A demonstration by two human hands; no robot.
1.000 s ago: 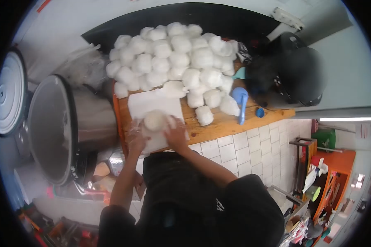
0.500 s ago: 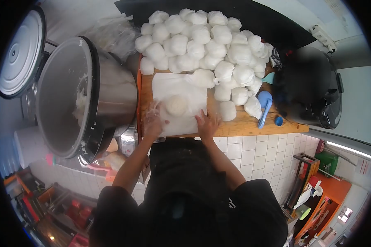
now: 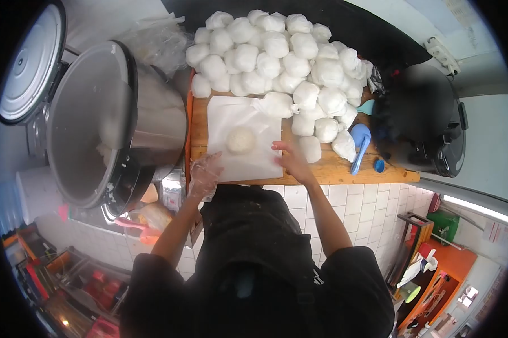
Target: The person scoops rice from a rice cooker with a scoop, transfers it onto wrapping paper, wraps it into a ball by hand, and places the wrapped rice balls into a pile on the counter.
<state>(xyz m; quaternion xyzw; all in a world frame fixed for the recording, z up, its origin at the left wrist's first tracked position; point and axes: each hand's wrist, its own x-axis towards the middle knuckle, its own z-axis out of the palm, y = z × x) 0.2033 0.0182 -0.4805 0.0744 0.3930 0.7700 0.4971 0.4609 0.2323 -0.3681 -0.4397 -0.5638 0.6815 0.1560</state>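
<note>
Biggest thing here is the wooden table (image 3: pixel 336 170); its front edge passes right under both wrists, and its left edge is tight beside the gloved hand. Beyond the hands, a heap of white wrapped bundles (image 3: pixel 274 65) takes up most of the back, so not much room that way. Left of the gloved hand there's a big steel pot (image 3: pixel 162 121), close to the table's edge. Off to the right of the bare hand sits a black pot (image 3: pixel 434 143), partly blurred out.

Between the hands is a white paper sheet (image 3: pixel 254 168), with free surface around its middle. Left hand (image 3: pixel 205 173), in clear plastic, is slack at the near left corner; can't tell if it touches. Right hand (image 3: pixel 292 160) is loosely spread by the right edge, gripping nothing. The rice mound (image 3: pixel 241 140) sits between and slightly beyond them, touched by neither. Blue scoop (image 3: pixel 360 145) is right of the right hand.
</note>
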